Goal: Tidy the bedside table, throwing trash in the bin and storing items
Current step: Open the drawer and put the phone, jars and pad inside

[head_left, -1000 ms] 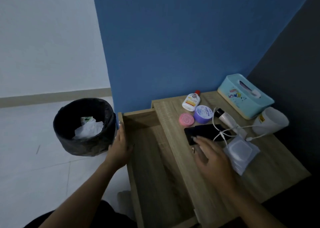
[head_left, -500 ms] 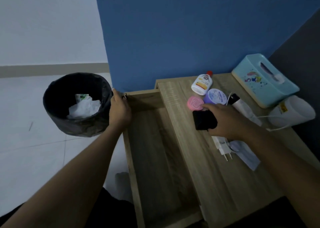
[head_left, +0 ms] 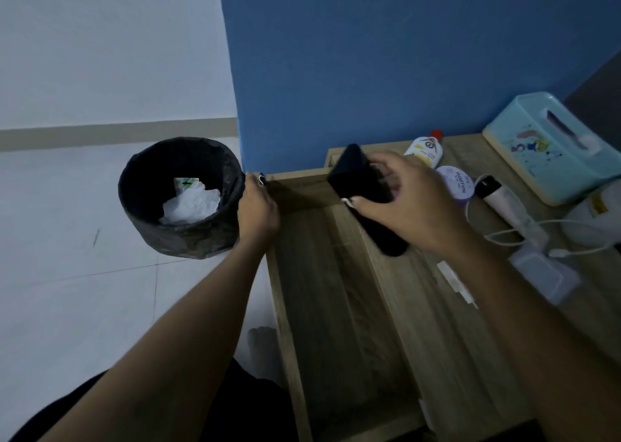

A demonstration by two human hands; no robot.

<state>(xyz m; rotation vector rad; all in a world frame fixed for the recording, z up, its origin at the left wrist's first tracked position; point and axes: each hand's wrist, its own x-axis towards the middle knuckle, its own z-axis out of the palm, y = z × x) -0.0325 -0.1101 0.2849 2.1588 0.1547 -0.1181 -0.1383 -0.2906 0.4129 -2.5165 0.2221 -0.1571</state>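
Observation:
My right hand is shut on a black phone, holding it tilted in the air over the back of the open wooden drawer. The thumb lies across the phone's face. My left hand grips the drawer's front corner beside the bin. That bin is round, lined with a black bag, and holds crumpled white paper. The wooden bedside table top runs along the drawer's right side.
On the table lie a white red-capped bottle, a purple jar, a white tube, a white cable, a charger plug, a clear packet, a tipped white cup and a teal tissue box. A blue wall stands behind.
My right hand closed on the black phone, lifted it off the table and carried it left over the drawer. My left hand stayed on the drawer's corner.

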